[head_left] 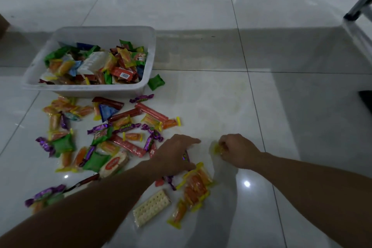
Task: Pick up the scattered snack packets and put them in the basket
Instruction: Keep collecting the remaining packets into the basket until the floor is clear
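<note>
A white plastic basket (pixel 150 46) stands on the tiled floor at upper left, partly filled with colourful snack packets. Several more packets lie scattered in front of it: orange-and-yellow ones (pixel 196 184), purple candies (pixel 150 142), red sticks (pixel 151 110), green pouches (pixel 156 82) and a clear cracker pack (pixel 152 207). My left hand (pixel 174 155) reaches over the pile with its forefinger stretched out and a purple packet (pixel 186 156) under its fingers. My right hand (pixel 237 150) pinches a small yellow packet (pixel 217 149) against the floor.
A glossy white tile floor (pixel 281 106) spreads to the right of the pile. A metal furniture leg (pixel 357 6) with a black foot stands at upper right, and a dark object (pixel 366 98) sits at the right edge. A dark border strip runs along the far side.
</note>
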Tool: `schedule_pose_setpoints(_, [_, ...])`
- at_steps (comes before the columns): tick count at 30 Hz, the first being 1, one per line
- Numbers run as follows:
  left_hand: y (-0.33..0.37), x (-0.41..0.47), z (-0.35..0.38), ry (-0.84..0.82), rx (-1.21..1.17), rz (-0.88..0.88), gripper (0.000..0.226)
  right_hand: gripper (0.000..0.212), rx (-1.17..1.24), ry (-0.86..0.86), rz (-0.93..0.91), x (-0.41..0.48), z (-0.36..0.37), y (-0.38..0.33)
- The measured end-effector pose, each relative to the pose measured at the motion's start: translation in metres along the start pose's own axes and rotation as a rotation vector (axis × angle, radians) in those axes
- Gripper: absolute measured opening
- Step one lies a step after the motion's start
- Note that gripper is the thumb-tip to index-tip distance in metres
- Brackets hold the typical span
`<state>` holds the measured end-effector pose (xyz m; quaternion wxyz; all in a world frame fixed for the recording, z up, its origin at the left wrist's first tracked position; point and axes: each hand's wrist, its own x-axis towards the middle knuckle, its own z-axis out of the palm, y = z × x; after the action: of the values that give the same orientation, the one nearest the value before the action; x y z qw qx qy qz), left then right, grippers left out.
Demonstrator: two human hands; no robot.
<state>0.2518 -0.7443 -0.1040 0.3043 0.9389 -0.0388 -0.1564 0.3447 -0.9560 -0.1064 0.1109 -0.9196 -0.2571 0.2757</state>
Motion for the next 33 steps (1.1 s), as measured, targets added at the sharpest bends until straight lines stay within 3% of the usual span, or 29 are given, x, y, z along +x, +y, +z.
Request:
schedule_pose_setpoints(7, [0.003, -0.003, 0.022, -0.242, 0.249, 0.285, 0.068, 0.033, 0.292, 0.217, 0.154, 0.003, -0.011, 0.002])
schedule_pose_setpoints(19, [0.011, -0.002, 0.032, -0.202, 0.582, 0.427, 0.051, 0.035, 0.346, 0.253, 0.159, 0.006, -0.013, 0.001])
schedule_pose_setpoints(22, [0.016, 0.001, 0.032, -0.196, 0.583, 0.345, 0.045, 0.035, 0.359, 0.266, 0.164, 0.008, -0.014, 0.001])
schedule_pose_setpoints(27, [0.014, 0.009, 0.03, -0.091, 0.266, 0.167, 0.033, 0.032, 0.387, 0.288, 0.184, 0.013, -0.016, -0.001])
schedule_pose_setpoints(33, [0.013, 0.017, 0.019, 0.166, -0.006, -0.102, 0.026, 0.037, 0.476, 0.358, 0.262, 0.024, -0.028, -0.005])
